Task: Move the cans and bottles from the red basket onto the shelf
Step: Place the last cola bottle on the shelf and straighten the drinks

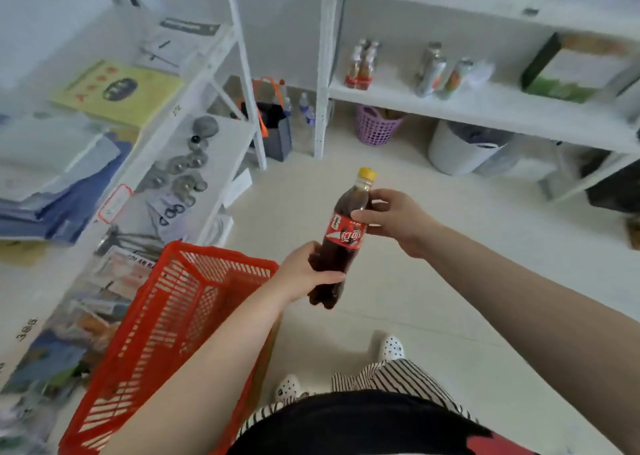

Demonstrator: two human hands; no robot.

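A dark cola bottle [346, 236] with a red label and a yellow cap hangs in the air over the floor, tilted slightly. My left hand [304, 274] grips its lower body and my right hand [394, 219] holds it at the label and neck. The red basket [166, 319] hangs at the lower left, under my left forearm; its inside looks empty where I can see it. The white shelf [485, 108] stands ahead to the right and carries small bottles [362, 65] and cans [440, 72].
A second white shelf [194, 150] on the left holds papers, books and metal parts. Under the right shelf stand a purple basket [375, 125] and a white bin [460, 150]. A dark bag [275, 132] and water bottles sit in the corner. A green box [571, 70] stands on the right shelf.
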